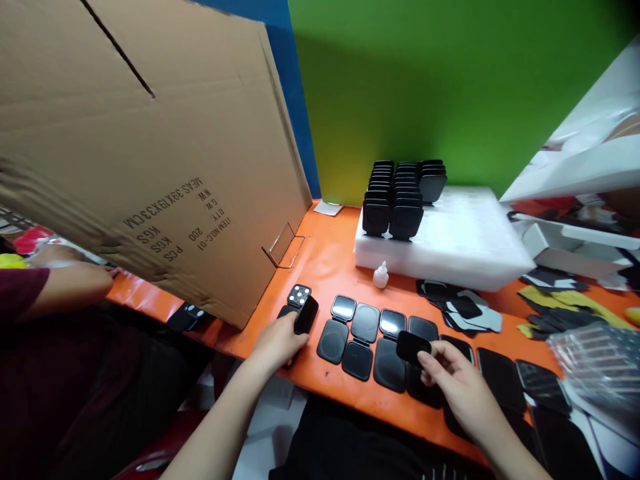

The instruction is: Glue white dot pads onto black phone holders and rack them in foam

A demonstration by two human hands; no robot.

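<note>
Two separate holds over the orange desk (325,247). In R hand (463,383): thin black pad (413,346), pinched by one end btwn thumb and fingers, prob. to leave most of its face free of touch. In L hand (275,341), at near left: dark flat piece (307,315), tilted up off the desk w/ fingers closed on its lower part, perhaps for a clear gap from the dotted piece (299,295) just beyond. Can't tell full extent of that grip, w/ underside hidden.

Along the near edge: row of hinged black cases (366,323), opened flat, prob. side by side for quick access to every inner face. Over that row, nr its middle: the pad. At far side: black plates (391,217) on edge in a white foam block (465,233), presumably upright to save room & avoid sliding. Btwn foam and row: small white bottle (381,275), likely for easy reach. To its right: loose black and pale sheets (467,307), heaped. At left: big carton (175,120), maybe as divider from a co-worker's arm (75,287).
</note>
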